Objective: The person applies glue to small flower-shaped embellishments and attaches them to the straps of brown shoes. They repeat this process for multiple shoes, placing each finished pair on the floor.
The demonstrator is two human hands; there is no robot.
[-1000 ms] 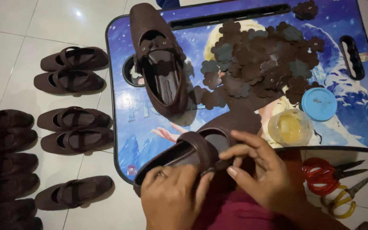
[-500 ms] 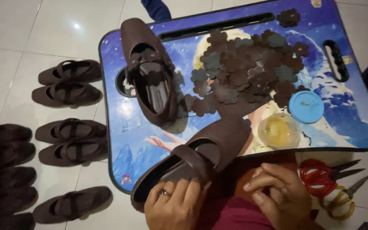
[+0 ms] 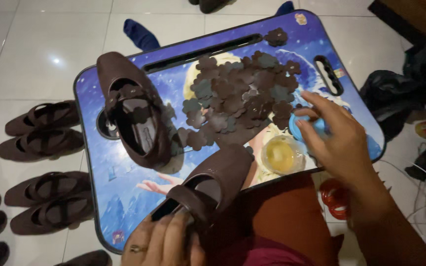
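My left hand [image 3: 166, 241] grips the strap end of a dark brown strapped shoe [image 3: 212, 187] that lies across the near edge of a blue picture-printed lap tray [image 3: 104, 162]. My right hand [image 3: 336, 138] is over the tray's right side, fingers closed around a small round blue lid [image 3: 305, 127]. Just left of that hand stands an open clear cup of yellow glue [image 3: 280, 155]. A second brown shoe [image 3: 136, 118] with a flower piece on its strap rests on the tray's left. A heap of brown flower-shaped cutouts [image 3: 242, 93] covers the tray's middle.
Several pairs of matching brown shoes [image 3: 43, 130] are lined up on the white tiled floor at the left. Red-handled scissors [image 3: 335, 197] lie by my right knee. A blue cloth [image 3: 141, 34] lies beyond the tray, and dark bags and cables [image 3: 410, 98] sit at the right.
My right hand left the shoe near my lap and reached up to the blue lid beside the glue cup. The left hand stayed on the shoe's strap. The camera moved closer.
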